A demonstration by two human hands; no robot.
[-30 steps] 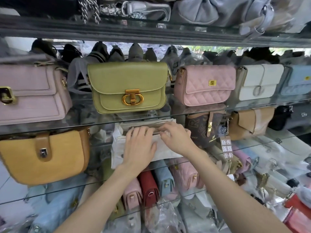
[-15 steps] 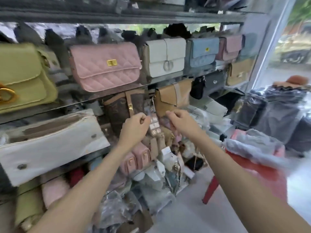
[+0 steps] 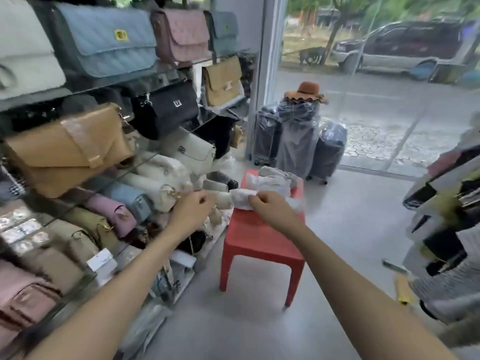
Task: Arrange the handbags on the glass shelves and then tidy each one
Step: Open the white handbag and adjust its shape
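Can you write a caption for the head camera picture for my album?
Two hands reach toward wrapped bags on a red stool beside glass shelves of handbags.

Red plastic stool (image 3: 262,245) on floor; wrapped suitcases (image 3: 298,141) by glass wall, brown hat (image 3: 306,92) atop.
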